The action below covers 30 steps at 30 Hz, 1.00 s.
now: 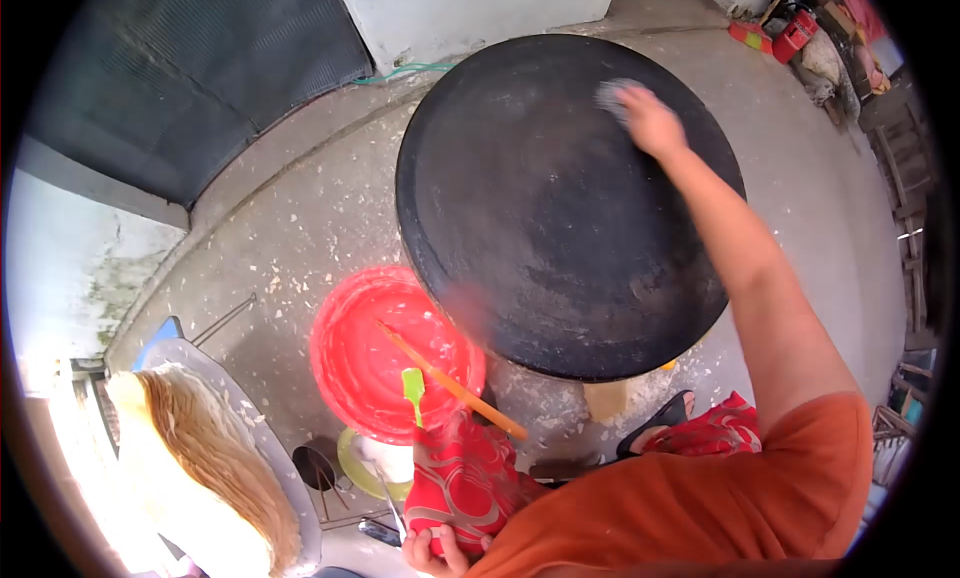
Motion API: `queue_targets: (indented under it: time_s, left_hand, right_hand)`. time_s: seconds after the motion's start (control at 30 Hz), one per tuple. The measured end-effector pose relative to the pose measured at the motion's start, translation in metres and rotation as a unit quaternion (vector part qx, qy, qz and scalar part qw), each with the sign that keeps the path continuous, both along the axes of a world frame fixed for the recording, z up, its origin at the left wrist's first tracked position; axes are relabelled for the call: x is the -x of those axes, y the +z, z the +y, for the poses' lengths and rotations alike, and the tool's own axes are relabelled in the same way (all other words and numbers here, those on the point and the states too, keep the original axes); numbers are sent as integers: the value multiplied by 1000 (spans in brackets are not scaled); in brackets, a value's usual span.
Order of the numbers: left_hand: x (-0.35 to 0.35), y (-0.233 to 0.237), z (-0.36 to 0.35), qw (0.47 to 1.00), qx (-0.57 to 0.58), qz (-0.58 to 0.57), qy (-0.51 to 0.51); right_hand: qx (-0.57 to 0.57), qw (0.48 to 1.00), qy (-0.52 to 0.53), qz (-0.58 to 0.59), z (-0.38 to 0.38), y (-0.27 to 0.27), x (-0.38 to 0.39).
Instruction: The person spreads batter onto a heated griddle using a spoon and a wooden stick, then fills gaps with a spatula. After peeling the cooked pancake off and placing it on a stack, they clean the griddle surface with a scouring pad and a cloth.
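Near the far right rim of a large round black griddle (pixel 560 208), my right hand (pixel 655 123) presses a crumpled grey-white cloth (pixel 613 96) to the surface; hand and cloth are smeared by motion. Down at the bottom, my left hand (pixel 438 552) rests on the red patterned trousers (pixel 465 478), its fingers apart and holding nothing. A red basin (pixel 335 353), coated inside with pale batter, stands left of the griddle. Across its rim lies a long wooden stick (pixel 455 388), with a green spatula (pixel 414 383) beside it.
A stack of thin flatbreads (pixel 215 458) lies on a grey board (pixel 295 498) at the left. Below the basin sits a yellow-green bowl (pixel 352 468) with white contents. Crumbs dot the concrete floor (pixel 270 248). A red can (pixel 795 36) stands at the far right.
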<state>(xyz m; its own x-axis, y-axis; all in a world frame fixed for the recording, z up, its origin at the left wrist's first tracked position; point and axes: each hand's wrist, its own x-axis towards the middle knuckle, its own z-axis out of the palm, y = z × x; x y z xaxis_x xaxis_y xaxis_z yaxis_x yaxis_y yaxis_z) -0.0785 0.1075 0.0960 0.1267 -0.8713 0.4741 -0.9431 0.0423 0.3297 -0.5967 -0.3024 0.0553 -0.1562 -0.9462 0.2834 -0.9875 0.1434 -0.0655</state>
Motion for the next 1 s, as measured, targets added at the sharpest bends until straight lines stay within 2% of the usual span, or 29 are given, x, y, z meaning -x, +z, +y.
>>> queue_targets:
  time_s: [0.07, 0.1, 0.13, 0.17, 0.2, 0.27, 0.3, 0.33, 0.37, 0.4, 0.43, 0.47, 0.5, 0.53, 0.6, 0.63, 0.67, 0.73, 0.8, 0.83, 0.9, 0.93, 0.97, 1.0]
  left_hand:
    - [0, 1, -5, 999, -7, -29, -17]
    - [5, 2, -10, 999, 18, -40, -30]
    - [13, 1, -15, 997, 44, -47, -41]
    - [28, 21, -30, 995, 23, -83, -45]
    - [33, 21, -33, 995, 26, -83, -42]
    - [30, 18, -27, 993, -7, -111, -47]
    - [25, 6, -19, 997, 15, -69, -13]
    - [26, 15, -32, 989, 56, -113, -75]
    - [29, 23, -28, 997, -3, -77, -33]
    - [31, 28, -25, 997, -62, -40, 7]
    - [27, 30, -25, 997, -67, -39, 4]
    - [23, 30, -26, 996, -56, -71, -10]
    - [19, 27, -28, 994, -41, -101, -23]
    - [14, 23, -29, 994, -41, -97, -25]
    - [4, 16, -24, 991, 1, -125, -44]
    - [5, 16, -23, 992, -1, -122, -41]
    - [7, 17, -23, 993, 6, -112, -39]
    - [10, 21, -27, 993, 15, -109, -32]
    - [15, 24, -33, 988, 61, -128, -67]
    - [20, 33, -35, 985, 51, -148, -68]
    - [32, 41, -28, 993, 19, -105, -43]
    - [40, 49, -34, 994, 16, -96, -43]
    - [39, 52, -34, 993, 4, -97, -68]
    - [49, 58, -33, 998, -9, -44, -47]
  right_hand:
    - [3, 992, 115, -49, -50, 3, -91]
    - [-66, 982, 170, -54, -71, 6, -138]
    - [-70, 965, 253, -28, -70, 12, -184]
    - [-34, 937, 347, -29, -78, -3, -218]
    - [-7, 915, 402, -19, -81, -17, -245]
    - [36, 916, 399, -17, -97, -27, -239]
    - [-4, 943, 333, -3, -107, -19, -214]
    - [-43, 963, 267, 13, -121, -4, -173]
    - [-79, 980, 179, -27, -131, 3, -128]
    - [-35, 994, 104, -27, -133, -3, -71]
    - [-64, 997, -16, -43, -112, 12, -25]
    - [-46, 997, -54, -34, -93, 3, 35]
    - [-20, 995, -90, 26, -75, -22, 108]
    - [-62, 987, -148, 16, -40, -16, 142]
    - [-201, 937, -284, 8, 8, 0, 169]
    - [-173, 936, -306, -15, 19, -19, 201]
    - [-173, 937, -303, -15, 11, -24, 196]
    - [-63, 985, -161, 22, -14, -33, 168]
    - [-29, 998, -60, -12, -60, -12, 62]
    - [-54, 998, -11, -43, -76, 3, 3]
    - [-7, 986, 159, -47, -106, -16, -86]
    - [13, 974, 218, -56, -99, -14, -136]
    - [-14, 961, 267, -75, -84, -2, -181]
    - [14, 941, 332, -59, -76, -20, -215]
